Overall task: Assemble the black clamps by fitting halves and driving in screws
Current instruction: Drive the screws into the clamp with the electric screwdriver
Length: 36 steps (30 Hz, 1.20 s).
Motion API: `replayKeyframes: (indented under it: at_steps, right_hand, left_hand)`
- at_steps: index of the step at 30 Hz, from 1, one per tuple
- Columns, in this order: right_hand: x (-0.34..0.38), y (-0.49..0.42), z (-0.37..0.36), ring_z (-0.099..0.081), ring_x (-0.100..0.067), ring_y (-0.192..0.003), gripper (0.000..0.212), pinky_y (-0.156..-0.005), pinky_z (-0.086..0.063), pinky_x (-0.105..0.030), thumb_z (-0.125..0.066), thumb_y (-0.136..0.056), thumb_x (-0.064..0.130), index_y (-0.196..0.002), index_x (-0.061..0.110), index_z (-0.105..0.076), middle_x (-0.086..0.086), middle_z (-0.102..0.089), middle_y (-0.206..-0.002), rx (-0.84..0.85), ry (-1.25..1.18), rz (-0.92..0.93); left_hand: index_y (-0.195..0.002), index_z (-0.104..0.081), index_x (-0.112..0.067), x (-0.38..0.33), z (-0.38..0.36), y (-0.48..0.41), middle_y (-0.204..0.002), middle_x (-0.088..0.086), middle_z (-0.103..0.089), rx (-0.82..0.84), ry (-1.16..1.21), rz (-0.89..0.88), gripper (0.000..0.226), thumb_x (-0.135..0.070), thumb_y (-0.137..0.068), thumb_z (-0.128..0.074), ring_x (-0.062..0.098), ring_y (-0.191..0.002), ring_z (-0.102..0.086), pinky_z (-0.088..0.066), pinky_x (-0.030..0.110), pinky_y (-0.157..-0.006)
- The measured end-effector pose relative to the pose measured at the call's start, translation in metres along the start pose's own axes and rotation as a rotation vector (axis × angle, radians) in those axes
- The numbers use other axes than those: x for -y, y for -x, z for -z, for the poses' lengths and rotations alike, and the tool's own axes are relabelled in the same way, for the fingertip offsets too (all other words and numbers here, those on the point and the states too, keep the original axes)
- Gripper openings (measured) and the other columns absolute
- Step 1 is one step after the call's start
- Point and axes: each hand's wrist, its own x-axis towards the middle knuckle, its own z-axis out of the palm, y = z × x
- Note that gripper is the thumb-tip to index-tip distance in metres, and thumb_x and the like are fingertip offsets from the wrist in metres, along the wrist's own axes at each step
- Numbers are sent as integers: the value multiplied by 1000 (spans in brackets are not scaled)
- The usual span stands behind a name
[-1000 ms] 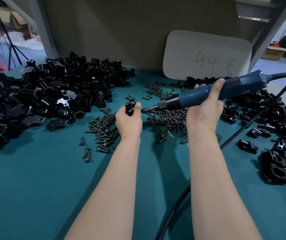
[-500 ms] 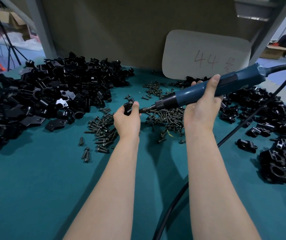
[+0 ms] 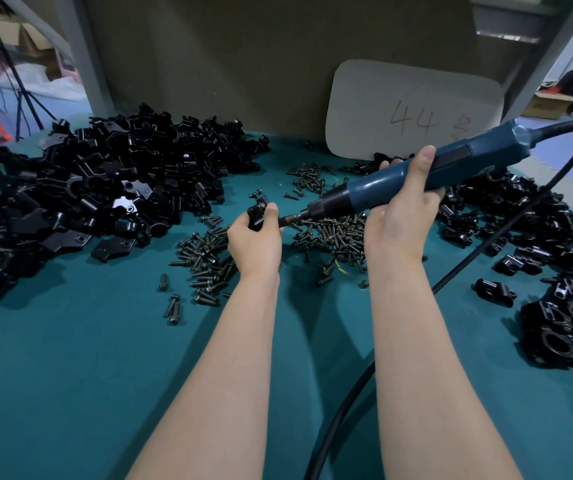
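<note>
The clamp [image 3: 256, 213] is gripped in the left hand [image 3: 255, 245] and the screwdriver [image 3: 458, 161] in the right hand [image 3: 399, 220], apparently so that the bit [image 3: 290, 220] is presented squarely to it.

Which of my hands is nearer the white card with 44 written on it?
Right. The right hand, gripping the blue electric screwdriver, sits just below the white card; the left hand, holding a clamp, is farther down-left.
</note>
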Motion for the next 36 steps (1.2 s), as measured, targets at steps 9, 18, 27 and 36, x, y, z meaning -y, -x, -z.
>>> replayKeyframes:
  at_steps: [9,18,27,36]
  right_hand:
    - [4,8,-8,-60,-12,-84,42,-77,-51,-22,-47,-100,27,-136,12,-33,3,-57,-88,144,51,32]
    - [11,7,-5,-58,-16,-86,29,-87,-49,-28,-46,-100,22,-127,17,-39,0,-55,-90,307,10,-28]
    - [21,-6,10,-61,-16,-80,34,-85,-52,-30,-50,-98,26,-129,13,-42,-3,-56,-88,194,-16,-51]
    - [30,-20,22,-63,-18,-93,39,-83,-56,-29,-49,-98,38,-125,19,-29,-3,-56,-105,-136,91,82]
  left_hand:
    - [-78,-60,-13,-1,3,-1,-80,1,-62,12,-32,8,17,-23,-91,-64,11,-60,-62,-58,37,-81]
    - [-79,-57,-18,-5,5,-2,-90,4,-65,79,-151,40,15,-23,-92,-63,13,-62,-66,-58,36,-83]
    - [-86,-59,-21,-3,2,3,-69,-3,-66,155,-349,-37,14,-33,-89,-64,19,-67,-70,-59,41,-77]
    - [-93,-49,-25,0,-5,22,-76,-2,-69,153,-773,-272,33,-56,-86,-55,19,-70,-63,-37,27,-52]
